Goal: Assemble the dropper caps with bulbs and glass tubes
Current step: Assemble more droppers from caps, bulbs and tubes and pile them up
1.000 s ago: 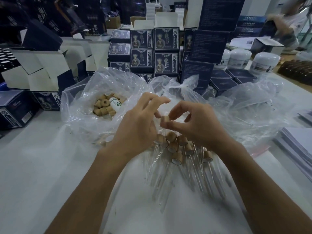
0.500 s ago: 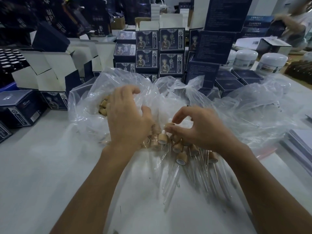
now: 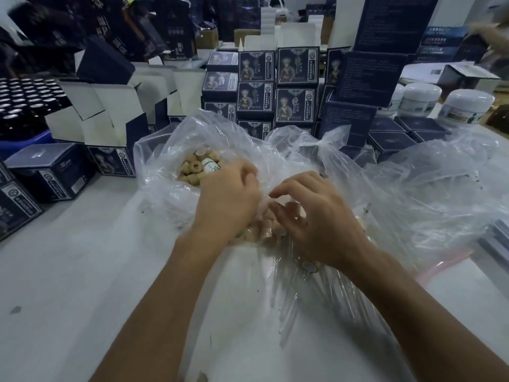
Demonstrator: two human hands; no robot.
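A clear plastic bag (image 3: 165, 161) holds several tan dropper caps (image 3: 192, 169) and a small white bottle with a green label (image 3: 210, 165). My left hand (image 3: 228, 199) reaches over the bag's near edge beside the caps. Its fingers curl downward and their tips are hidden. Several assembled droppers (image 3: 264, 230) lie in a pile on plastic sheeting between my hands, their glass tubes (image 3: 292, 299) pointing toward me. My right hand (image 3: 316, 216) hovers over this pile with fingers loosely spread and nothing in them. One dropper's cap (image 3: 309, 267) shows under my right wrist.
Stacks of dark blue printed boxes (image 3: 275, 86) stand behind the bags. White jars (image 3: 468, 106) sit at the back right, and a tray of dark bottles (image 3: 24, 100) at the left. A second crumpled clear bag (image 3: 427, 188) spreads to the right. Paper sheets (image 3: 498, 238) lie at the right edge.
My right hand put the dropper it pinched down on the pile and opened. My left hand moved away from it, forward to the bag of caps.
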